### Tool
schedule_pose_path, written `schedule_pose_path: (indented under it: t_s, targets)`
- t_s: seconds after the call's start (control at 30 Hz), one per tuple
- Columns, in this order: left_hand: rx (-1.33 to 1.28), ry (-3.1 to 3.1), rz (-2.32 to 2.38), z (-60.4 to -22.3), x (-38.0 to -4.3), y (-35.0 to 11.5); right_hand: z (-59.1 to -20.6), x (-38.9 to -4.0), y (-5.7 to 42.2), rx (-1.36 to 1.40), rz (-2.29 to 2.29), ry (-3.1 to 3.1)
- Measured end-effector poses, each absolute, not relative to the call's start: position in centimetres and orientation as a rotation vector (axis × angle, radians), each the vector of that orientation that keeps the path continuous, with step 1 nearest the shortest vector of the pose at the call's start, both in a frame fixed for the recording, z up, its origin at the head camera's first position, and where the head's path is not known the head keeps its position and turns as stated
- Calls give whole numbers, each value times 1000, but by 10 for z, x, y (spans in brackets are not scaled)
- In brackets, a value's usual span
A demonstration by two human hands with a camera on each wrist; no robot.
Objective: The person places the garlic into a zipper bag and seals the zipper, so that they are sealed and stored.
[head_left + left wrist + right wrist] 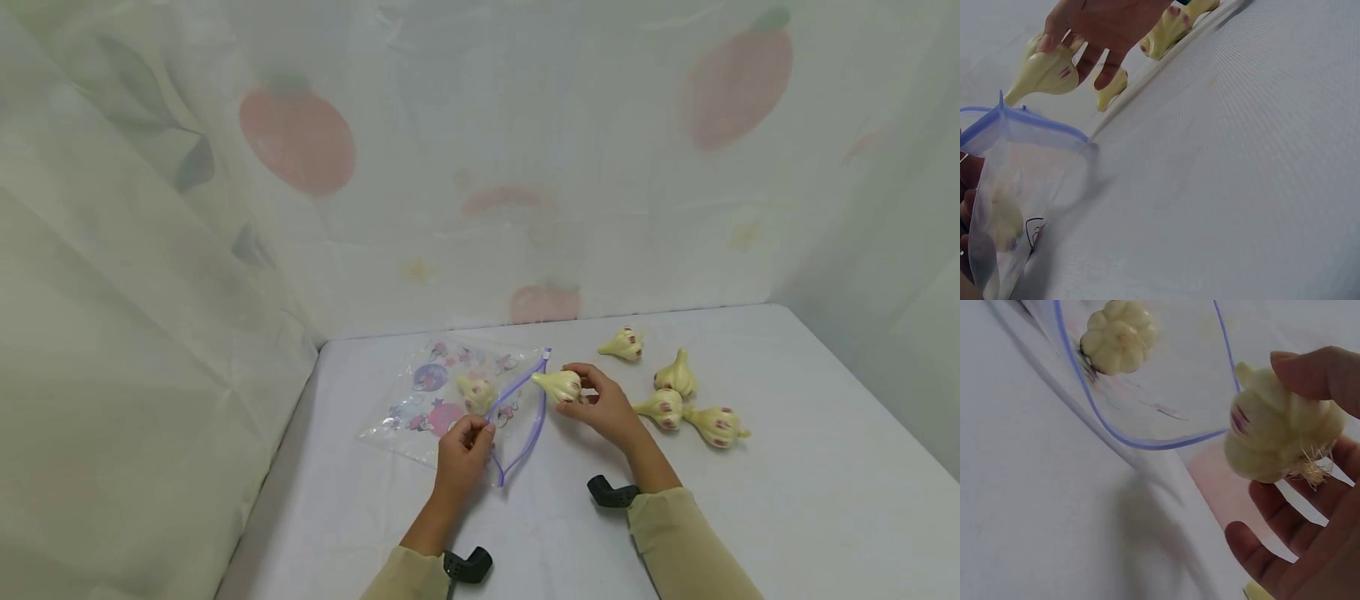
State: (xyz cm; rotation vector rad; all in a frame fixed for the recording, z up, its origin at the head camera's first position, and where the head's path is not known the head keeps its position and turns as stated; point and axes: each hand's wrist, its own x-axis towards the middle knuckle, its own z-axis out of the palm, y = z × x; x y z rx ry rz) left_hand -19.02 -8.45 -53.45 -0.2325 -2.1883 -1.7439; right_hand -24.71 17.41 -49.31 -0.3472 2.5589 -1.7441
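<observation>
Jutting from right grip (pixel 609 410), garlic (pixel 558 385), toward bag (pixel 444 415)

Soft, rather dim light spread evenly over the head view, where the prints on the fruit-patterned curtain (pixel 525 125) looked hazy. Both wrist views were greyer. In the left one, a diffuse shadow lay beside the ziplock bag (pixel 1035 169), whose milky plastic blurred the garlic bulb (pixel 1005 219) inside; in the right, a soft-edged shadow spread below the bag's rim.

The clear printed bag (pixel 446 419) gapes between three and four o'clock, one pale bulb (pixel 477 393) inside. A purple-streaked garlic bulb (pixel 562 386) is held at its mouth, stem toward nine.
</observation>
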Motion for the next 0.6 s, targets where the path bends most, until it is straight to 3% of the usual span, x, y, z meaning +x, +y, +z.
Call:
schedule_pose_path:
  t_s: [0.23,0.6]
  targets:
    - [-211,-2214,-1742,-532,-191,-83,-493,-244,166,-482,-1634,2471]
    - [-281,-2200,-1712,-497,-173,-78,-504,-236,134,-627,-1378,2623]
